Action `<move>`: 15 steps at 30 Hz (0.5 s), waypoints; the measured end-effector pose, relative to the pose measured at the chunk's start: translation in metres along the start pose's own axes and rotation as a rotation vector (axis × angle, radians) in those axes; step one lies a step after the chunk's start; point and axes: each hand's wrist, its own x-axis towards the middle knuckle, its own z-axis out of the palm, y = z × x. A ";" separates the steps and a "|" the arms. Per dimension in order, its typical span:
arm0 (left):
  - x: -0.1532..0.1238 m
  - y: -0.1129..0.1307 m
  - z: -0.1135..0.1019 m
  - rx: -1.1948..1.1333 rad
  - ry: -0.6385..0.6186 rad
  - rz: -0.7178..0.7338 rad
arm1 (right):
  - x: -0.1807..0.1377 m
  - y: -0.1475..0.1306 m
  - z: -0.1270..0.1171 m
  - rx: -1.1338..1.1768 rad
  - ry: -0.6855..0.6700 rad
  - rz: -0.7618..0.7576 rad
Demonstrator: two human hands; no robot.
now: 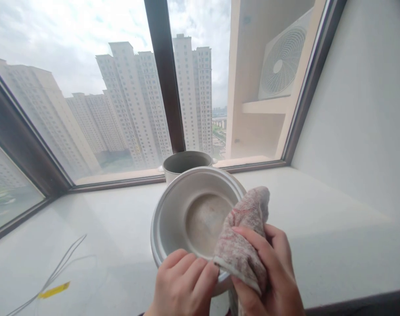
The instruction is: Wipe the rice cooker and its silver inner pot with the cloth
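A round metal basin [173, 219] is tilted toward me above the white windowsill, its inside showing a dull, stained bottom. My left hand [185, 281] is closed over the near rim, fingers curled into the basin. At the right side of the rim, my right hand [269, 272] grips a bunched greyish cloth [242, 232] with reddish marks. The cloth covers part of the basin's right edge. Behind the basin stands a pot [187, 160] with small side handles, partly hidden by the basin.
The white sill [114, 228] runs along a dark-framed window [169, 74]. A thin wire [55, 274] with a yellow tag [54, 290] lies on the left. A white wall [361, 131] bounds the right side. Tall buildings and an air-conditioner unit [282, 61] are outside the glass.
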 end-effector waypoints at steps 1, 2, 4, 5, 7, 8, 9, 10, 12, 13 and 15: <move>0.001 0.000 -0.001 -0.003 0.005 0.008 | -0.003 -0.003 0.001 -0.036 0.013 -0.026; 0.001 0.000 -0.002 -0.009 0.001 0.015 | -0.004 -0.005 0.003 -0.053 0.009 -0.042; 0.000 -0.001 -0.003 -0.046 -0.013 0.013 | 0.003 -0.008 0.004 -0.047 -0.007 -0.044; -0.003 -0.001 -0.003 -0.077 -0.028 0.001 | 0.010 -0.008 0.003 -0.037 -0.023 -0.040; -0.009 -0.003 -0.003 -0.164 -0.052 -0.030 | 0.028 -0.009 0.001 -0.021 -0.061 -0.016; -0.012 -0.004 -0.003 -0.213 -0.055 -0.048 | 0.039 -0.009 0.000 -0.009 -0.088 0.004; -0.016 -0.004 -0.004 -0.261 -0.057 -0.068 | 0.051 -0.009 -0.001 0.010 -0.119 0.030; -0.019 -0.004 -0.004 -0.305 -0.054 -0.095 | 0.063 -0.008 -0.001 0.039 -0.153 0.061; -0.024 -0.003 -0.007 -0.368 -0.022 -0.181 | 0.087 -0.003 0.000 0.127 -0.202 0.141; -0.026 -0.002 -0.009 -0.385 0.004 -0.238 | 0.100 0.001 0.002 0.182 -0.232 0.181; -0.026 -0.001 -0.013 -0.413 0.061 -0.342 | 0.122 0.009 0.009 0.298 -0.315 0.266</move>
